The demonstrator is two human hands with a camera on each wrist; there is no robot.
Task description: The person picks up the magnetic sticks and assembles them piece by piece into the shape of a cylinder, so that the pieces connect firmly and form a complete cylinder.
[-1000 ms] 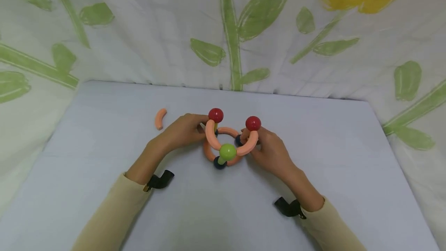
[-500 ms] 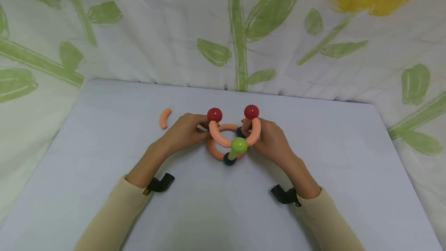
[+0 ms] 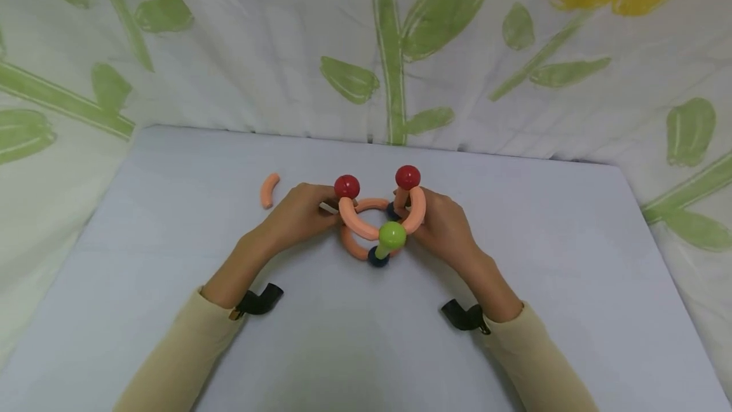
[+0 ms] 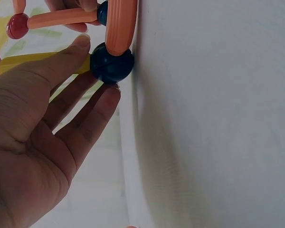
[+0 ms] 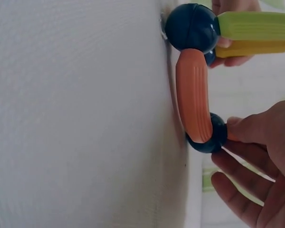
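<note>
A toy build stands mid-table: an orange ring lying flat, joined by dark blue balls. Short uprights on it carry two red balls and a green ball, linked by orange arcs. My left hand pinches the yellow upright just above a blue ball, thumb on top and fingers beneath. On the other side my right hand holds the orange upright under the right red ball, thumb by another blue ball.
A loose orange arc piece lies on the pale blue table, left of my left hand. A leaf-and-flower printed cloth hangs behind and to both sides. Black wrist straps show on both arms.
The right red ball has risen and moved closer to the left one, and the green ball has shifted up and right. Both hands keep their hold; little moved in the last half second.
</note>
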